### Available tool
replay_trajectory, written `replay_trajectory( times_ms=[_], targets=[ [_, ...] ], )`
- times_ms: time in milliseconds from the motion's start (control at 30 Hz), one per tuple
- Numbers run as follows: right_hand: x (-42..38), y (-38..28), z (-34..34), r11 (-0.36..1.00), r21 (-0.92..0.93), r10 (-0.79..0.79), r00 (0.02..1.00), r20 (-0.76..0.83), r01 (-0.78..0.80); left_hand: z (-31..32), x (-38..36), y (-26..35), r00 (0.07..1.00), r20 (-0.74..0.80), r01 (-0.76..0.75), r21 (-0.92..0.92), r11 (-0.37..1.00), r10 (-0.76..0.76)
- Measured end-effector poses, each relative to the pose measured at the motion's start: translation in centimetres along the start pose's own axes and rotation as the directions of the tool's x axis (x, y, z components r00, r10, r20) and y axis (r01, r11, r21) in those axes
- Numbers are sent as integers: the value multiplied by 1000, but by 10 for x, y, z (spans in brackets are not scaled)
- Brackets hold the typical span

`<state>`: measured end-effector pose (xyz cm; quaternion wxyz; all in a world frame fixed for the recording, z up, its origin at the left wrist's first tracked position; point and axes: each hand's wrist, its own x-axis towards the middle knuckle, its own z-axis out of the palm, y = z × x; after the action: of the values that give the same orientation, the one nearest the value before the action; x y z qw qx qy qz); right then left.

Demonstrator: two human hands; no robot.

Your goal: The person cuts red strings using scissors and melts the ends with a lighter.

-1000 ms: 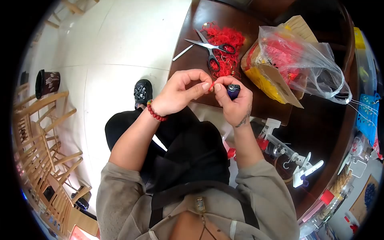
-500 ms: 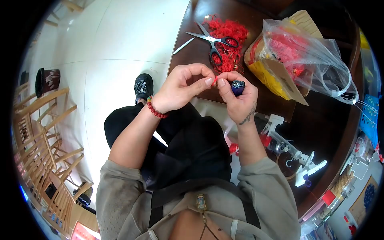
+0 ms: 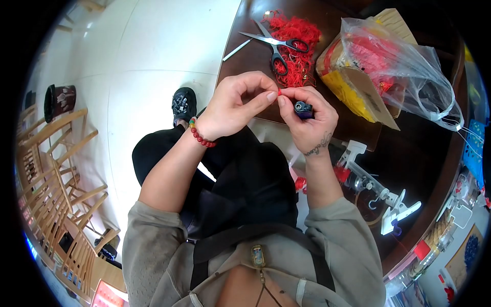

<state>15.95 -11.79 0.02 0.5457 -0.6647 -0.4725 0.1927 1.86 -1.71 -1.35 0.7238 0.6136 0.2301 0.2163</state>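
A small red piece (image 3: 279,92) sits between my fingertips, mostly covered by them. My left hand (image 3: 240,101) pinches it from one side, thumb and index finger together. From the other side my right hand (image 3: 310,113) pinches it with thumb and index finger, while a dark blue lighter (image 3: 303,110) rests in its curled fingers. Just beyond my hands, black-handled scissors (image 3: 275,43) lie open on a heap of red threads (image 3: 296,69) on the dark table (image 3: 245,61). A thin white stick (image 3: 237,50) lies beside the blades.
At the right, a cardboard box (image 3: 358,94) holds red items and a clear plastic bag (image 3: 419,77). A white clamp-like stand (image 3: 376,187) is near my right forearm. Wooden chairs (image 3: 56,179) and a dark bin (image 3: 60,102) stand on the floor at the left.
Both hands remain pinched together, with the red piece less visible between them. My right hand has turned slightly and shifted right. The table items sit slightly further right in view.
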Motion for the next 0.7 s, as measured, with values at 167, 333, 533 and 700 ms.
replay_trajectory(
  times_ms=[167,333,533,700],
  targets=[
    [2,-4,1,997,-67,-45,999,0,45,0,-1,2,989,-4,-145,177,973,148],
    [1,-7,2,999,-36,39,999,2,-39,-3,-1,3,982,12,-184,238,954,187],
    [1,-7,3,996,-51,79,997,6,-79,2,-4,12,977,-130,-139,203,969,167],
    [3,-8,3,994,-110,5,999,47,0,1,-3,16,994,-19,-102,26,994,103]
  ],
)
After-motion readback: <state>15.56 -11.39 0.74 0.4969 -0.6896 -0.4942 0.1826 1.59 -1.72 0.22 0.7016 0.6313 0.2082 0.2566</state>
